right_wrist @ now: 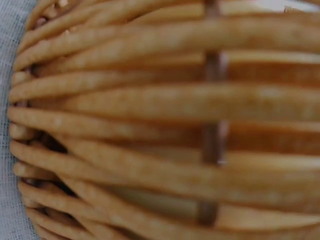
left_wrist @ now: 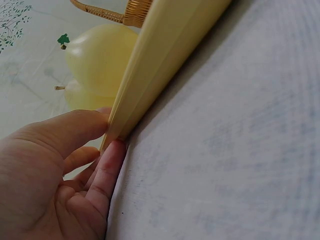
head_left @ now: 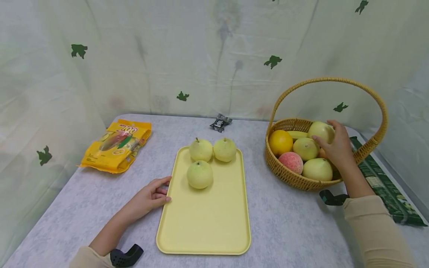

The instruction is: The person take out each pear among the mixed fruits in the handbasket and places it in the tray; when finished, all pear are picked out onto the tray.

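On the left, my left hand (head_left: pixel 149 196) holds the near-left edge of a pale yellow tray (head_left: pixel 204 230), thumb and fingers at its rim (left_wrist: pixel 142 75). Three round, yellow-green pears (head_left: pixel 200 174) with stems sit on the tray's far half. My right hand (head_left: pixel 338 146) reaches into a wicker basket (head_left: pixel 285 176) and grips a pale green pear (head_left: pixel 321 131), thumb on one side and fingers on the other. Around it in the basket lie an orange (head_left: pixel 280 143), a peach (head_left: pixel 291 162), a banana (head_left: pixel 297 135) and more pears (head_left: pixel 317 169). Only basket weave (right_wrist: pixel 150 105) fills the right wrist view.
A yellow candy bag (head_left: pixel 115 147) lies at the table's left. One small black wrapped candy (head_left: pixel 221 123) is near the back edge. The basket's tall arched handle (head_left: pixel 330 79) rises near my right arm. Beside the basket, a dark green package (head_left: pixel 390 190) lies along the right edge.
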Demonstrator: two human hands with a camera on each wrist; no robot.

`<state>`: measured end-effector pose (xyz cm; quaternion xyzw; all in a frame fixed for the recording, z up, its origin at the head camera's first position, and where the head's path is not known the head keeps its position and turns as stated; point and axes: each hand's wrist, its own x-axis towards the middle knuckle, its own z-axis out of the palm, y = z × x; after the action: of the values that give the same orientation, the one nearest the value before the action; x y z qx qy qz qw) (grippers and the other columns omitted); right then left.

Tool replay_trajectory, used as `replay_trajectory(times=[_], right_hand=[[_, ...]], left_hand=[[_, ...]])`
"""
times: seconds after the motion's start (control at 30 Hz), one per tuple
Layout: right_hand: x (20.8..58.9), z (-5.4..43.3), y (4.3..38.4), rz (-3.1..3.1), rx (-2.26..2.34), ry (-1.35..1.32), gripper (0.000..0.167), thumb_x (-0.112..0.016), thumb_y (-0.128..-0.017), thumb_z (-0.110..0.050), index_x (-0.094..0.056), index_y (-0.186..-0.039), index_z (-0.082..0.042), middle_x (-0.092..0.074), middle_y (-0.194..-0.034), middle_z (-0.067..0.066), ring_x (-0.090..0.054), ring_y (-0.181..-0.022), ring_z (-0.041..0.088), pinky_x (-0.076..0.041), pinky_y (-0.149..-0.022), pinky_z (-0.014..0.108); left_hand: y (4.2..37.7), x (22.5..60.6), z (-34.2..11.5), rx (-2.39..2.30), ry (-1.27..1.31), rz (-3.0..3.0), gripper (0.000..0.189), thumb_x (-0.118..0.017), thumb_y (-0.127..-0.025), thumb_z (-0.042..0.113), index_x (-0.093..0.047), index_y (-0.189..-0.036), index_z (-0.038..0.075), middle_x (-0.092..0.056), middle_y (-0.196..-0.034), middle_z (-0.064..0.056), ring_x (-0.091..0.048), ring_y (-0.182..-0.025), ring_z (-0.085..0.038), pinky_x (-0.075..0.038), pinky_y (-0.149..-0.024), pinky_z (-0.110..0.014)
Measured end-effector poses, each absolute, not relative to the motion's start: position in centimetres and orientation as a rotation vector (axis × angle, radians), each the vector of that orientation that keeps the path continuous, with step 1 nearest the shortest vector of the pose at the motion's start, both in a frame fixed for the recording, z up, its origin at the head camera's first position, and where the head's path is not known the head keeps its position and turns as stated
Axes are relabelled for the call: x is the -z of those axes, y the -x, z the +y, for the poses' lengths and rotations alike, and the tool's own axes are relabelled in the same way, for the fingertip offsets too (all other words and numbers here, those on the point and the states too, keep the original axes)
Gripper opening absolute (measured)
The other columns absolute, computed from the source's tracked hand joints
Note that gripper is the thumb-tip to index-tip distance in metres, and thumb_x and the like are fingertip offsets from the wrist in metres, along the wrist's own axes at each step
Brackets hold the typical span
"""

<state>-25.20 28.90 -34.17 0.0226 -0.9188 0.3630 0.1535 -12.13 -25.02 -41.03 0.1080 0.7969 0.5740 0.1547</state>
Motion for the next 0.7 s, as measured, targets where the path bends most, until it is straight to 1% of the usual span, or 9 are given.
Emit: replay_trajectory(times=[0.2,0.7], right_hand=[[34.3,29.1,25.5,-2.676,-1.023,-0.068,0.077,-0.053,-0.088,-0.04,-0.016,-0.142,0.0,-0.024,-0.133,0.03,-0.028,-0.114,0.047,-0.028,-0.085,0.06],[34.2,29.9,26.5,-2.765,-1.068,-0.051,0.073,-0.05,-0.089,-0.04,-0.017,-0.141,0.0,-0.016,-0.137,0.031,-0.025,-0.116,0.05,-0.027,-0.085,0.061]], left_hand=[[12.1,41.1,-25.0,-1.65,-0.311,2.285,0.068,-0.065,-0.084,0.018,-0.029,-0.139,0.003,-0.034,-0.126,-0.019,-0.047,-0.1,-0.028,-0.047,-0.076,-0.024],[12.1,41.1,-25.0,-1.639,-0.312,2.307,0.069,-0.066,-0.083,0.018,-0.03,-0.139,0.003,-0.034,-0.127,-0.018,-0.047,-0.101,-0.028,-0.047,-0.076,-0.024]])
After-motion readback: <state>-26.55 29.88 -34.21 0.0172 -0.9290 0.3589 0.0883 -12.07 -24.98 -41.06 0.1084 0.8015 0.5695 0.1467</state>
